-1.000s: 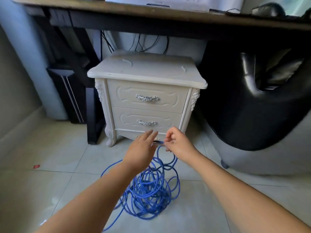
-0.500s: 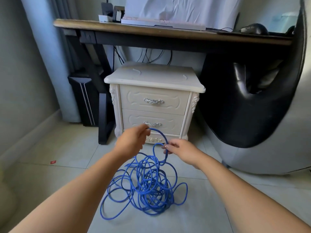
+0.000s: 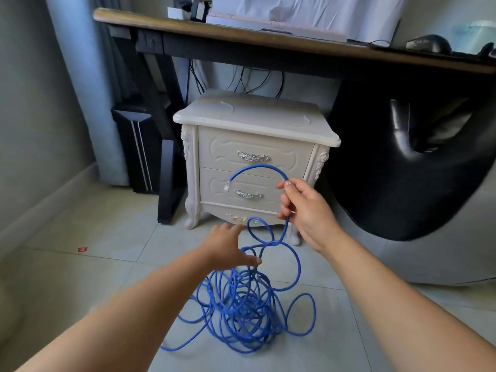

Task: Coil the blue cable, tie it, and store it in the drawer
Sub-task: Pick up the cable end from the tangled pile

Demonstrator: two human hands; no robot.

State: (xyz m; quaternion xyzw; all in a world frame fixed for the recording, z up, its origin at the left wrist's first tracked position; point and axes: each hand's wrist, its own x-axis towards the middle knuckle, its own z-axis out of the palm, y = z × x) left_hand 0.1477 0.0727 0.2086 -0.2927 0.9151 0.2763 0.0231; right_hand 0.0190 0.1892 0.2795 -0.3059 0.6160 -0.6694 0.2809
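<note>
At the far left a small red scrap lies on the tiled floor, and a black computer tower stands under the bench. A cream nightstand sits beneath the bench too, its 2 drawers both closed.

The left hand reaches forward low over the floor, fingers straight and spread, gripping nothing. Its thumb tip lies against a strand rising from the blue cable, most of which sits in a loose tangle on the floor in front of the nightstand.

The right hand is raised in front of the lower drawer, its fingers curled round the cable near one end. From that grip the free end arcs up and left, and its clear plug hangs before the lower drawer front. The hands are apart.

A black chair fills the right side, and a mouse rests on the bench above.
</note>
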